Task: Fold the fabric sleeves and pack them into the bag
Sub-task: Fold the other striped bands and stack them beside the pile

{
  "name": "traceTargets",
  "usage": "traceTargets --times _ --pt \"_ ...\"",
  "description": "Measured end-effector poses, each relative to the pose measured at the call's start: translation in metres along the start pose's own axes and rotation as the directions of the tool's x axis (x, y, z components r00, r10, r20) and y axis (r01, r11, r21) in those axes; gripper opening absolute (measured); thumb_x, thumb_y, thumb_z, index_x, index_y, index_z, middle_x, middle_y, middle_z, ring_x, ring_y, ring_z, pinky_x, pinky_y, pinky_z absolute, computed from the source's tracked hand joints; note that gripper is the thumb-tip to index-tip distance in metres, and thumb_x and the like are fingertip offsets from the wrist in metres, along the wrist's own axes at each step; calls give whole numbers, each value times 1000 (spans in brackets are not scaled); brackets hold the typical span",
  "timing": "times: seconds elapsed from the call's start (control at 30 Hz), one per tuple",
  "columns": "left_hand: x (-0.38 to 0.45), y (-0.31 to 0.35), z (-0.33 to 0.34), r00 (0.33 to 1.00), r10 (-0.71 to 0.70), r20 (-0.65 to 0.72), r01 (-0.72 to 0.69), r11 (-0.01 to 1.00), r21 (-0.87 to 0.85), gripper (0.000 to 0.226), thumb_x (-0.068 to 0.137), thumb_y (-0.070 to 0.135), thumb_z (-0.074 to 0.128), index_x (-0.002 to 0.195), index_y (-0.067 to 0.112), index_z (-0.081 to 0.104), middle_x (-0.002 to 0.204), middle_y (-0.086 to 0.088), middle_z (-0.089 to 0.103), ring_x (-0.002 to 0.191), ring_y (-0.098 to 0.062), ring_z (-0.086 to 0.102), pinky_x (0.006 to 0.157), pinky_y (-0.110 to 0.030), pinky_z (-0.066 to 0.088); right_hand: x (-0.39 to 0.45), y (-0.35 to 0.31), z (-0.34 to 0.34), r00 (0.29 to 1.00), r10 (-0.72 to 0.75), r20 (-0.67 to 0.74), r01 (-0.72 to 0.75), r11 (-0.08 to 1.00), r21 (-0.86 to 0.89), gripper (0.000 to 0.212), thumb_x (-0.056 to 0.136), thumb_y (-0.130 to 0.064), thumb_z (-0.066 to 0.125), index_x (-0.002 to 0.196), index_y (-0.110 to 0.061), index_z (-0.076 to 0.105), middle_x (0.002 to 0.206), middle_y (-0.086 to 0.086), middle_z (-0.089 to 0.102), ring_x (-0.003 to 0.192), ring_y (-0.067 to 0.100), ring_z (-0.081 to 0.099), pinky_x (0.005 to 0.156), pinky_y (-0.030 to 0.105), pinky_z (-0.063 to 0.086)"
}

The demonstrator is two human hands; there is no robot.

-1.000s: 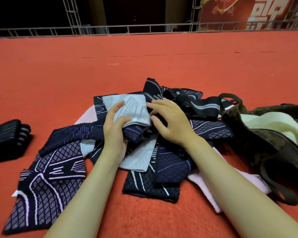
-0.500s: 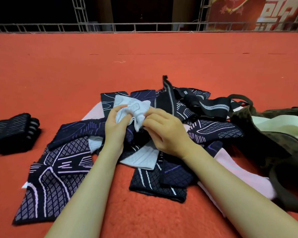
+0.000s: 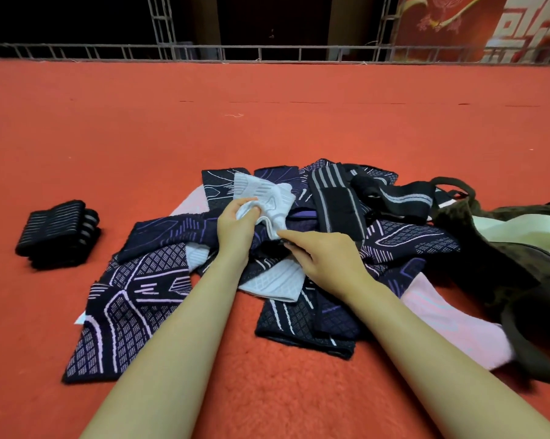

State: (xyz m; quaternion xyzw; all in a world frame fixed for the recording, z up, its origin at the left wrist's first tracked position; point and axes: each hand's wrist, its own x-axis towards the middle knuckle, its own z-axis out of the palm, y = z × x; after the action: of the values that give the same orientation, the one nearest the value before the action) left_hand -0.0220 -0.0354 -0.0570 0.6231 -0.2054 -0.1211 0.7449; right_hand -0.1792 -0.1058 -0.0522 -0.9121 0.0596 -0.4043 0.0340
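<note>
Hidden, cut off or unreadable around the sleeve pile

Bag (image 3: 504, 264) cut by the right picture edge, interior dark past a pale lining. White sleeve (image 3: 264, 198) partly bunched inside the left hand (image 3: 235, 226), crumpled end out of sight. Right hand (image 3: 324, 255) fingertips buried among dark sleeves (image 3: 403, 245), grip there not readable. Pink sleeve (image 3: 441, 315) mostly covered by the pile and forearm. Folded black stack (image 3: 58, 232) count indistinct. Red banner (image 3: 489, 26) lettering cropped at the top edge.

Both forearms reach forward, left hand (image 3: 235, 221) and right hand (image 3: 322, 256) with fingers curled, pinching
</note>
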Motion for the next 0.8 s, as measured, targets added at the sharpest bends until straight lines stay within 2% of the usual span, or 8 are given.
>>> traceTargets --times 0.1,0.2,0.37,0.57,0.8 --pt "4 2 5 999 -35 -22 37 996 87 15 84 6 61 80 20 65 82 4 64 79 -12 58 69 -21 46 -16 -7 -10 999 37 10 -37 999 -12 34 87 -35 47 112 -30 70 75 -3 73 63 21 67 46 27 47" --pt "7 4 6 997 -71 -29 74 988 133 6 86 12 61 91 14 65 85 1 63 81 -14 56 63 -19 44 -38 -14 -24 999 37 30 -37 999 4 35 83 -31 54 114 -30 69 78 -5 73 65 17 67 49 26 43" --pt "4 2 7 1000 10 -16 -5 956 293 16 88 19 58 100 12 67 93 -2 64 82 -17 56 69 -26 40 -46 -26 -29 996 75 40 -76 997 16 40 80 -31 49 114 -29 70 77 -6 73 64 14 66 50 25 38" --pt "2 4 12 998 64 10 -62 900 431 16 89 18 57 99 9 66 94 -3 63 84 -18 54 71 -24 37 -59 -34 -36 996 81 27 -83 995 60 38 82 -32 48 113 -27 71 82 -4 75 66 17 68 47 23 45" --pt "4 7 10 994 67 81 -98 867 488 19 90 19 55 103 9 64 102 -7 65 90 -20 56 72 -24 36 -64 -40 -39 995 98 33 -101 992 81 37 83 -30 48 111 -23 72 81 -4 75 65 18 68 48 22 46"
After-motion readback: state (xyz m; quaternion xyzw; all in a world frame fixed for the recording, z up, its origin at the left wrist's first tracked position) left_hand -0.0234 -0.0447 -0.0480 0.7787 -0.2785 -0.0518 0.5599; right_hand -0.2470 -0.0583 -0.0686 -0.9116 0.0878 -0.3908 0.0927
